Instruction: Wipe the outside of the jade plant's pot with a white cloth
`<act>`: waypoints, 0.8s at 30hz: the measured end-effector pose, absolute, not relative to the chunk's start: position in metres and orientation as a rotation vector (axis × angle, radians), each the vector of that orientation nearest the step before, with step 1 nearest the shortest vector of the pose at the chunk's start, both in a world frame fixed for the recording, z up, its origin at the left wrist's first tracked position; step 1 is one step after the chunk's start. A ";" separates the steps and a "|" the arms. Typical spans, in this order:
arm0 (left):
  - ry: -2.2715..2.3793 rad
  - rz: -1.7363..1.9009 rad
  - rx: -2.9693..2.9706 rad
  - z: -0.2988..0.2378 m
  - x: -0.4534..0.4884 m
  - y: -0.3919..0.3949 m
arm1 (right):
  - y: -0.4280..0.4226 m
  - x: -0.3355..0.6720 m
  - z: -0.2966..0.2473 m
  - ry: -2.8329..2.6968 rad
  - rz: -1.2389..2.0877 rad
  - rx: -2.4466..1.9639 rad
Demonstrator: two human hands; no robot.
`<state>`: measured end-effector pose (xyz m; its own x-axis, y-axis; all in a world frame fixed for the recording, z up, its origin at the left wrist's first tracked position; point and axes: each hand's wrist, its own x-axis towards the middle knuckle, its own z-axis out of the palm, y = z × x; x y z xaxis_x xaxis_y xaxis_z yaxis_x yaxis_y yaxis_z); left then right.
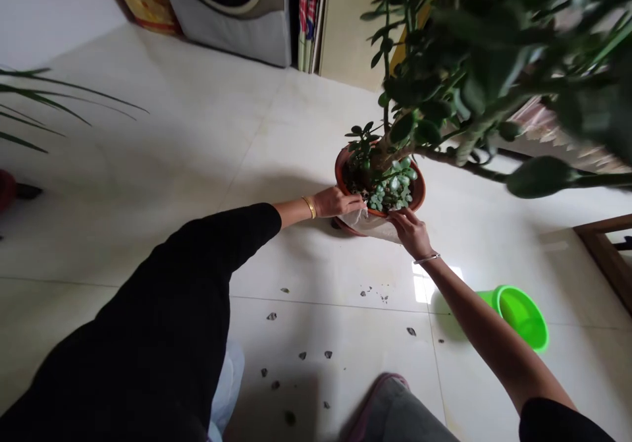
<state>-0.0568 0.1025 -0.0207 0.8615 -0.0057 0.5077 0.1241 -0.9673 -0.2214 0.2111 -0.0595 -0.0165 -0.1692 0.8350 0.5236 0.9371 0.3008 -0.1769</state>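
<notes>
A round reddish-brown flowerpot [419,195] stands on the floor, holding a large jade plant [429,109] and small rounded succulents [392,188]. My left hand [332,202] is at the pot's front left rim, its fingers closed on a thin whitish cloth [356,216]. The cloth bunches beneath those fingers, and something pale spans the pot's front. At the front right, my right hand [411,231] pinches the rim, with its fingertips on the edge. Whether it also holds the cloth is hard to tell.
Several small dark fallen bits [272,316] lie scattered on the tiled floor [172,165]. A bright green bin [523,317] lies tipped at the right. A washing machine [237,27] stands behind, and long leaves [44,103] reach in from the left. Jade branches overhang the right side.
</notes>
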 end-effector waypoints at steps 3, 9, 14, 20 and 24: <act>-0.108 -0.681 -2.772 -0.018 -0.067 0.109 | -0.056 0.199 -0.016 -2.076 -0.265 -1.566; -0.125 -0.635 -2.735 -0.014 -0.075 0.115 | -0.049 0.187 -0.016 -2.099 -0.263 -1.613; -0.188 -0.638 -2.819 -0.011 -0.079 0.122 | -0.042 0.178 -0.011 -2.102 -0.218 -1.712; -0.283 -0.617 -2.831 -0.005 -0.095 0.139 | -0.024 0.151 -0.003 -2.104 -0.114 -1.827; -0.355 -0.592 -2.836 -0.005 -0.102 0.138 | -0.015 0.136 -0.001 -2.081 -0.023 -1.873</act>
